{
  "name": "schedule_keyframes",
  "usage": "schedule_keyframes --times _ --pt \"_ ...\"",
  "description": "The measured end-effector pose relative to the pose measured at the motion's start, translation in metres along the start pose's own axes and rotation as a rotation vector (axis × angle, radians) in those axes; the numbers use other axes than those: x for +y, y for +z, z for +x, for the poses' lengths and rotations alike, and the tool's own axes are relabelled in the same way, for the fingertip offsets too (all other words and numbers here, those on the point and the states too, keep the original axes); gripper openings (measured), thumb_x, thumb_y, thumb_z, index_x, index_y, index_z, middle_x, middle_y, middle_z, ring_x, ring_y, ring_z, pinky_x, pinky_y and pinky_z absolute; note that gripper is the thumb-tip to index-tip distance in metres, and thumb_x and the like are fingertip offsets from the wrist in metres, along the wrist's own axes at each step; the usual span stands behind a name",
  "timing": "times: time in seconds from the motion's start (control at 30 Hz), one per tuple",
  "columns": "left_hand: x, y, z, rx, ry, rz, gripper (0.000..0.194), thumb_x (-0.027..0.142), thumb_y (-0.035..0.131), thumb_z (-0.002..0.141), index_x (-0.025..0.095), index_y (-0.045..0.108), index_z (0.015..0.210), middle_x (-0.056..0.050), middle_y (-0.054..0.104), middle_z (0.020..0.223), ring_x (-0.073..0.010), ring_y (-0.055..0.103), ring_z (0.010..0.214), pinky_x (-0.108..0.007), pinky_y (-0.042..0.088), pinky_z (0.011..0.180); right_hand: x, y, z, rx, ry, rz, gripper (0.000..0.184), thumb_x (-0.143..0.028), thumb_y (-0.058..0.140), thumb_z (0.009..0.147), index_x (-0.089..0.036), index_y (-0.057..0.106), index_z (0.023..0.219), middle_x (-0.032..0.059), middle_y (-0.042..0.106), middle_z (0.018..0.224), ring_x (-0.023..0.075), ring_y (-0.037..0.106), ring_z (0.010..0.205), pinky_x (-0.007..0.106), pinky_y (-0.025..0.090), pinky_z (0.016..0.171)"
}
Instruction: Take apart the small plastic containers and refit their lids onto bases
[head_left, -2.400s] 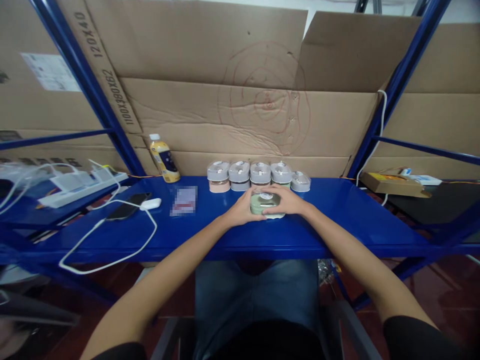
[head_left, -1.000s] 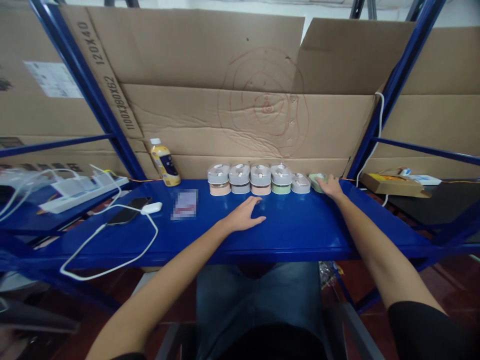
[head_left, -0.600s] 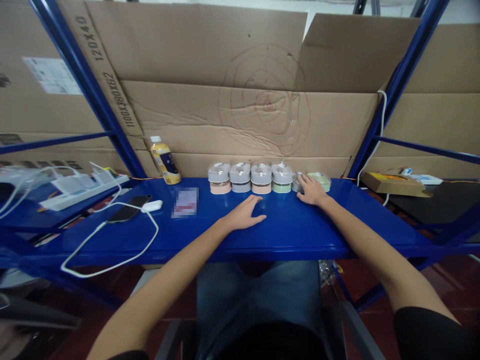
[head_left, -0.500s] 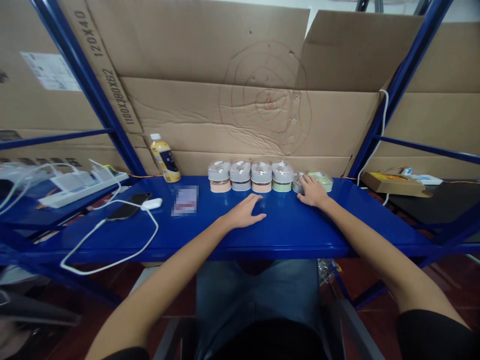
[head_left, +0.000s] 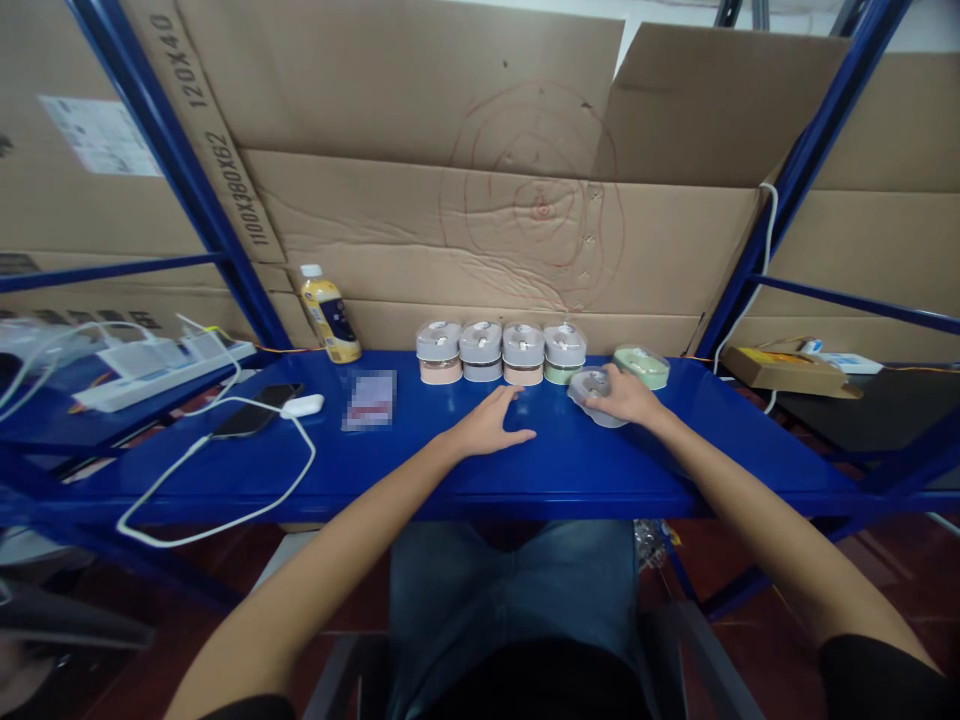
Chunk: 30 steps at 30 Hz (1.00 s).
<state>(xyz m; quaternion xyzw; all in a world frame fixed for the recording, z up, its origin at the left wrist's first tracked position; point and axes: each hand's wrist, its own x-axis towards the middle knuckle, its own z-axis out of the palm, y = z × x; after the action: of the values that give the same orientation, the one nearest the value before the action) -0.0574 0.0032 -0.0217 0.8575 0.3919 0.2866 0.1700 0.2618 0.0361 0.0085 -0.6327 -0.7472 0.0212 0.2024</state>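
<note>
A row of small lidded containers [head_left: 501,352] stands at the back of the blue shelf [head_left: 450,470], against the cardboard. My right hand [head_left: 626,396] is closed round a grey lidded container [head_left: 591,390], a little in front of that row. A pale green container [head_left: 641,365] sits just behind my right hand. My left hand [head_left: 491,424] lies flat on the shelf with its fingers spread, holding nothing, in front of the row.
A yellow bottle [head_left: 328,315] stands at the back left. A white cable [head_left: 225,490], a dark phone [head_left: 251,410], a white charger [head_left: 303,405] and a power strip [head_left: 150,362] lie to the left. A flat box [head_left: 780,367] sits at the right.
My right hand set the green container at the row's right end, then took the grey container and drew it forward out of the row. My left hand stayed flat on the shelf.
</note>
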Motion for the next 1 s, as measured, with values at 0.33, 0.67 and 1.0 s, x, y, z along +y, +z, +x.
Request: schedule_keyframes --times 0.33,0.67,1.0 --pt "-0.008 -0.006 0.002 0.070 0.087 -0.264 0.121 0.053 0.096 0.060 0.024 0.032 0.158 -0.019 0.058 0.146 -0.0383 0.057 0.137 -0.059 0.042 0.117 -0.080 0.010 -0.014 -0.157 -0.702 0.562 0.090 -0.053 0.086 0.071 -0.025 0.050 0.149 0.0105 0.061 0.148 0.0323 0.061 0.132 0.052 0.047 0.115" --pt "0.003 -0.011 -0.005 0.032 0.106 0.090 0.048 0.058 0.065 0.093 0.025 0.075 0.127 -0.014 0.056 0.137 -0.0358 0.055 0.134 -0.055 0.042 0.120 -0.025 0.013 0.005 0.066 -0.197 0.716 0.073 -0.058 0.071 0.083 -0.023 0.051 0.144 0.0127 0.068 0.133 0.0320 0.070 0.113 0.052 0.057 0.100" --pt "-0.011 -0.014 0.002 0.143 0.047 0.101 0.048 0.051 0.046 0.103 0.020 0.077 0.124 -0.014 0.058 0.135 -0.0351 0.053 0.135 -0.055 0.040 0.121 -0.026 0.014 0.009 0.098 -0.166 0.718 0.071 -0.059 0.070 0.084 -0.025 0.051 0.144 0.0122 0.070 0.126 0.0313 0.071 0.106 0.052 0.058 0.096"
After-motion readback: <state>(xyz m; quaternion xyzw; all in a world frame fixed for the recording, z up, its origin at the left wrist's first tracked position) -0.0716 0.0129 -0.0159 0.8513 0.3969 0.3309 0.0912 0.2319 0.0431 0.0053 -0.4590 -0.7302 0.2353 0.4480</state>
